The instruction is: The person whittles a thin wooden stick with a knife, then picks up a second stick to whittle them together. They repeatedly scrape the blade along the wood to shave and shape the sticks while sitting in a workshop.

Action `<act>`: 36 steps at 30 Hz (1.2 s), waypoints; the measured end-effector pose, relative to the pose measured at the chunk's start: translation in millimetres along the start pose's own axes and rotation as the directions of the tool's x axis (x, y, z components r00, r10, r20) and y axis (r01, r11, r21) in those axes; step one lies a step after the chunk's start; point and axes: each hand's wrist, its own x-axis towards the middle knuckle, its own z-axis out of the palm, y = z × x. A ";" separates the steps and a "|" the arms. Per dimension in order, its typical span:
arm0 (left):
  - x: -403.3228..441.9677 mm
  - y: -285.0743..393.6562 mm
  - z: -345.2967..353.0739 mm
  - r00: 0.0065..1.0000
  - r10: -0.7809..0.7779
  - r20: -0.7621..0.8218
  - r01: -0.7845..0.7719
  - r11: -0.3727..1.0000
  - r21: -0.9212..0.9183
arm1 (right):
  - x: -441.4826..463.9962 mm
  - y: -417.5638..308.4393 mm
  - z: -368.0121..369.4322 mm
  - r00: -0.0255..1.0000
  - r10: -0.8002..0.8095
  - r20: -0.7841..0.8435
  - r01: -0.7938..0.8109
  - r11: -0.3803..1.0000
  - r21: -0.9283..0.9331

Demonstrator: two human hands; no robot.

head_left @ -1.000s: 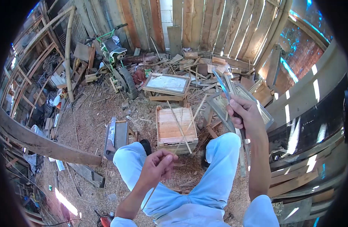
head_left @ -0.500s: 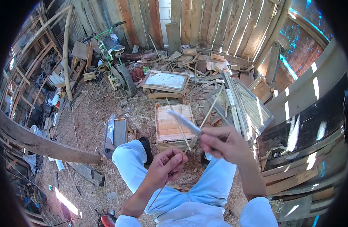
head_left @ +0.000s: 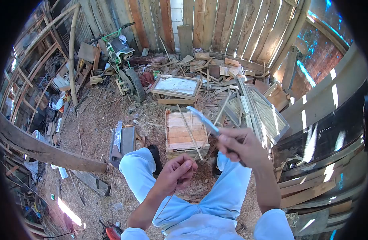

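My right hand is closed around the dark handle of a knife, its pale blade pointing up and to the left. My left hand pinches a thin wooden stick, whose lower end hangs over my lap. The knife is raised to the right of my left hand, apart from the stick. Beyond both hands stands a wooden box with slats across its top. A long thin strip of wood lies across it.
A handsaw lies on a grey-topped stand by my knee. Further back are a framed panel, a motorbike and heaped wood scraps. A beam juts in from the left; window-like frames lean at right.
My right hand has moved slightly up and right with the knife, drawing away from the stick. My left hand has barely shifted and keeps its pinch.
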 end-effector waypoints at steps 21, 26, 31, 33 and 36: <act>28.1 -1.1 0.9 0.897 0.348 -0.274 -0.131 0.800 0.586 | 25.4 32.3 4.1 0.994 0.109 0.019 -0.110 0.981 0.162; 29.0 0.0 0.1 0.899 0.342 -0.273 -0.142 0.818 0.557 | 31.8 30.6 1.8 0.997 0.072 0.010 -0.073 0.980 0.185; 18.4 -5.1 -7.2 0.907 0.330 -0.261 -0.116 0.794 0.597 | 33.5 26.1 -8.1 0.996 0.073 -0.046 -0.065 0.984 0.163; 13.9 -10.8 -10.1 0.882 0.401 -0.248 -0.142 0.727 0.671 | 33.1 27.8 -9.0 0.996 0.071 -0.046 -0.063 0.986 0.155; 13.9 -12.2 -12.1 0.870 0.426 -0.247 -0.150 0.708 0.691 | 30.7 34.8 5.4 0.997 0.041 -0.058 -0.032 0.989 0.146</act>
